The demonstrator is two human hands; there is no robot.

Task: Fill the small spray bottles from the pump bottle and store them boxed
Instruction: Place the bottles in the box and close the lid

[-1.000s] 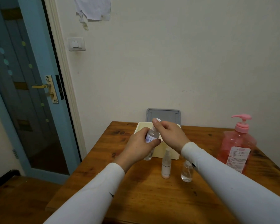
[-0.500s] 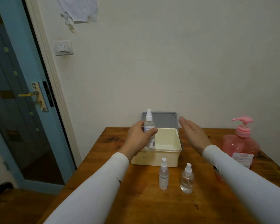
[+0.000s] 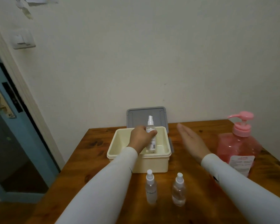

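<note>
Lowered since before, spray bottle (image 3: 151, 139) inside cream box (image 3: 152, 164), left hand (image 3: 141, 138) grip

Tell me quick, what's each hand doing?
Left hand: holding a spray bottle upright in the box.
Right hand: open, fingers straight, holding nothing.

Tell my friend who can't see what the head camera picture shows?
The left hand lowers a small spray bottle upright into a cream box on a wooden table. The right hand hovers open beside it.
</note>
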